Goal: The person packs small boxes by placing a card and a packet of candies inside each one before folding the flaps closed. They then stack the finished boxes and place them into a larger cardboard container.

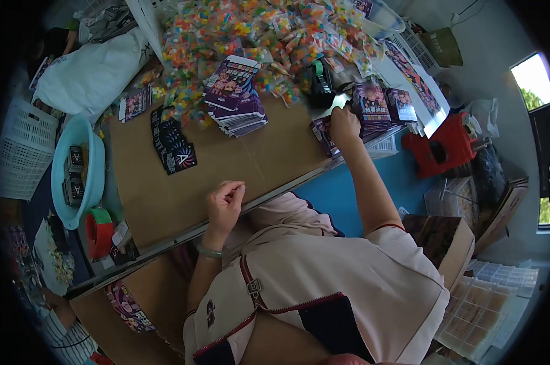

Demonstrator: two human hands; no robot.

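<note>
Clothing: nearest to the camera is a light top with dark red edging, across the lower middle of the frame.
Left hand: the left hand is at the centre of the frame, above the near edge of the brown table. Its fingers are curled, with the thumb close to them; whether it pinches something, I cannot tell.
Right hand: the right hand is right of centre, beside the purple boxes. Its fingers are bent and point away from the camera; what they pinch, I cannot tell.
Purple boxes: they stand in the upper right, just beside the right hand.
Flat cartons: one purple pile of flat cartons lies in the upper middle.
Black cards: the black cards are spread in an overlapping row, left of the pile.
Candy: many clear candy packets are heaped along the top.
Tape: one dark tape dispenser is near the right hand.
Basin: the light blue basin is at left.
</note>
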